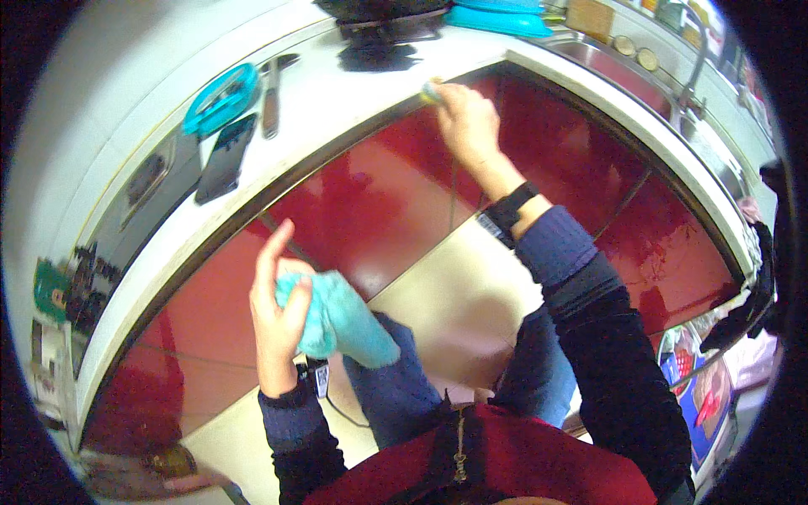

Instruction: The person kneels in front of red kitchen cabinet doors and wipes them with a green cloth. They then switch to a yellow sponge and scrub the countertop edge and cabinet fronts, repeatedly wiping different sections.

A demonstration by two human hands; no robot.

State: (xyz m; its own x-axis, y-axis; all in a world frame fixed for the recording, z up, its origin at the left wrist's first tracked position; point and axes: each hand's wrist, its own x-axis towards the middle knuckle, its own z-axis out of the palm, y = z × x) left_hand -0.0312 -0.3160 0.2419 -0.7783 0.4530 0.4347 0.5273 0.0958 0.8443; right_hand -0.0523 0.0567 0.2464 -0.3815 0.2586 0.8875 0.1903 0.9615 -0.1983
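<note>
My left hand (271,328) grips a bunched turquoise cloth (360,322) in front of the red cabinet doors (366,196); the index finger points up, and part of the cloth hangs toward my leg. My right hand (470,123) reaches to the front edge of the white worktop (322,107). Between its fingertips is a small yellow and pale-blue item (432,93), perhaps a sponge, mostly covered by the fingers. Each wrist wears a dark band with a printed tag.
On the worktop lie a knife (271,107), a black smartphone (228,158) and a turquoise plastic dish or lid (224,98). A dark pan (385,16) stands at the back, beside turquoise basins (499,22). A steel sink (584,53) with a tap (699,57) is at right.
</note>
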